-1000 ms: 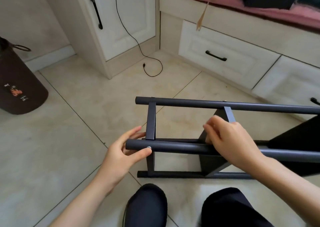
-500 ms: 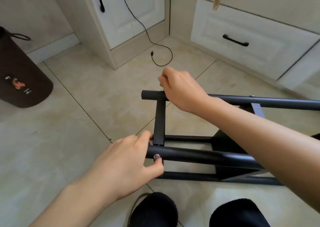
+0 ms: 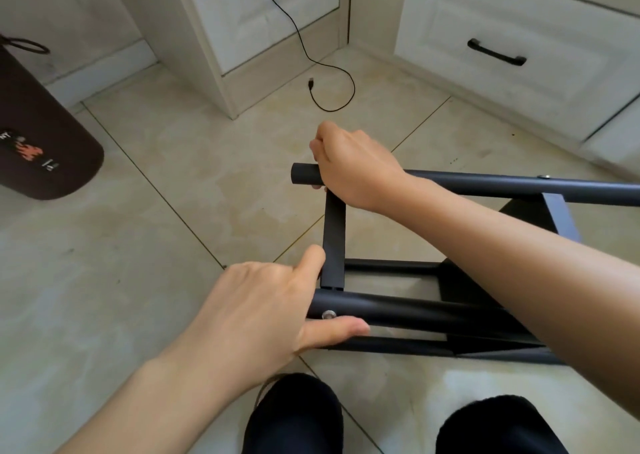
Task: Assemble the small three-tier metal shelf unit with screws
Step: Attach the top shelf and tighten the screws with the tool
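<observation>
Here the shelf frame (image 3: 433, 315) lies on its side on the floor (image 3: 173, 211), its long tubes running left to right. The left hand (image 3: 263, 315) grips the near tube's end, thumb just under a screw (image 3: 329, 314). The right hand (image 3: 353, 162), reaching across, curls its fingers (image 3: 320, 148) over the far tube's end, so the far joint looks next.

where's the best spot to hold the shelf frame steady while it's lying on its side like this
Hold the shelf frame by its two round posts near the crossbar end, coming down from above. The posts lie level and are slim enough for fingers to wrap. The left hand grips the near post beside its screw; the right hand grips the far post.
</observation>
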A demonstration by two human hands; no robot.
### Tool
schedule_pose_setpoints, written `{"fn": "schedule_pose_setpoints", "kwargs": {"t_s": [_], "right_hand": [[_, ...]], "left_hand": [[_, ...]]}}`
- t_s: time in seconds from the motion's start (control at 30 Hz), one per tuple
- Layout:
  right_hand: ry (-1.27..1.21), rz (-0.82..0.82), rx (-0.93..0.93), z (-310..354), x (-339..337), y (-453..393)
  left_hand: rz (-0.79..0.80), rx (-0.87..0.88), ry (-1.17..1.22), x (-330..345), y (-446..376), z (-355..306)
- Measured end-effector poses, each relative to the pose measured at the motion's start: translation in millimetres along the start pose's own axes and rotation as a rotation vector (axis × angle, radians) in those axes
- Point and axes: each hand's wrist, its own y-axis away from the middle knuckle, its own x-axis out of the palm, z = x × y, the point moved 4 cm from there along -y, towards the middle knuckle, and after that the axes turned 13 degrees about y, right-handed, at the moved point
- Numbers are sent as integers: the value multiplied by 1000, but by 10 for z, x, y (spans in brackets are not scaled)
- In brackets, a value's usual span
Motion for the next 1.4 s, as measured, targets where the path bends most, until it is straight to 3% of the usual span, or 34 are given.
{"fn": "schedule_pose_setpoints", "kwargs": {"t_s": [0.2,0.53,0.63,0.83,1.1,1.4], "right_hand": [[-40,2,-33,34,38,53],[-25,-22,-87,104,36,192],[-20,-30,-89,111,39,206],[-3,-63,-95,99,63,231],[25,-103,-114,109,82,256],[12,-89,-115,96,54,266]], "left_hand": [[37,-32,30,118,29,94],[49,-144,350,171,143,106],[11,-77,355,152,150,69],[-213,107,208,145,176,42],[-129,216,141,139,159,121],[-68,92,286,185,140,183]]}}
